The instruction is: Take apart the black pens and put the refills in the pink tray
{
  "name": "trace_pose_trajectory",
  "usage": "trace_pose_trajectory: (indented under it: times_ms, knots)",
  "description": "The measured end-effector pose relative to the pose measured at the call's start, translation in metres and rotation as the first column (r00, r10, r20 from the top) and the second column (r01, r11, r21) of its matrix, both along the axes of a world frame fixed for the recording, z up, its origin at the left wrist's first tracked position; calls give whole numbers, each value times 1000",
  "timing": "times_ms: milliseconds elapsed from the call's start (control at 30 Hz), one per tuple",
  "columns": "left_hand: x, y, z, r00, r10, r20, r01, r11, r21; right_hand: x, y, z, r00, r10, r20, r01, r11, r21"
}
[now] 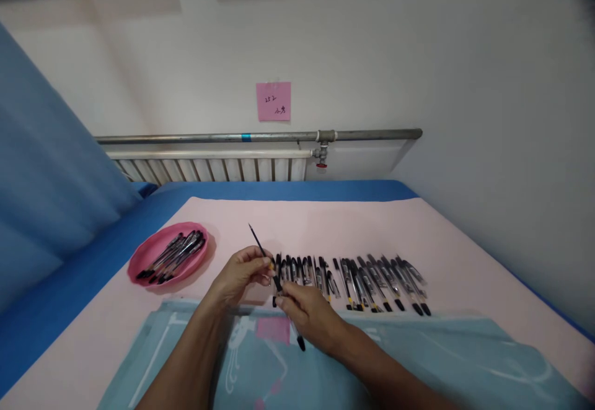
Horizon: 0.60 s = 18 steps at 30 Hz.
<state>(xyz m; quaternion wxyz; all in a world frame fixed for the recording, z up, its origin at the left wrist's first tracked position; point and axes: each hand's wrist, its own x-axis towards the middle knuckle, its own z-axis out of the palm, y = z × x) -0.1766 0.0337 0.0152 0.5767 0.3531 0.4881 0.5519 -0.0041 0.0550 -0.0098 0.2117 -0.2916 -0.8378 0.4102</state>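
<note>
My left hand point(242, 272) pinches a thin dark pen refill point(257, 239), its pointed tip slanting up and to the left. Closed around a pen barrel point(294, 329) is my right hand point(310, 312); the barrel's black end sticks out below the fingers. Refill and barrel lie nearly in one line, and a black piece shows between the hands. Whether the refill sits inside the barrel is hidden by the fingers. Just behind and to the right of my hands, many black and clear pens point(367, 280) lie in a loose row.
A pink plastic basket point(137, 256) with several pens stands at the left. A pale pink sheet point(288, 218) covers the blue surface, with a light blue patterned cloth point(409, 360) in front. Behind are a radiator point(209, 168), a pipe and a pink note point(273, 101) on the wall.
</note>
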Motion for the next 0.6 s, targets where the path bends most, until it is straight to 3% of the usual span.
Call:
trace_pose_trajectory:
  times_ms: [133, 233, 300, 400, 467, 600]
  knots:
    - [1, -1, -4, 997, -55, -45, 56, 998, 13, 0, 1, -1, 1000, -13, -16, 13, 1000, -8]
    - [3, -5, -2, 966, -236, -100, 238, 971, 3, 0, 2, -3, 998, -11, -55, 10, 1000, -20]
    - [3, -7, 1, 948, -294, -124, 297, 955, 11, 0, 3, -4, 996, -16, -91, 15, 1000, -13]
    - [-3, -6, 3, 982, -143, -123, 150, 987, 50, 2, 5, -4, 988, -49, -147, 52, 999, 14]
    - [-8, -4, -1, 971, -26, -236, 36, 999, 38, 4, 6, -2, 979, -78, -188, 82, 997, 12]
    - [-11, 4, -22, 817, 9, -576, -47, 998, -51, 6, 7, 2, 958, -132, -255, 134, 991, -8]
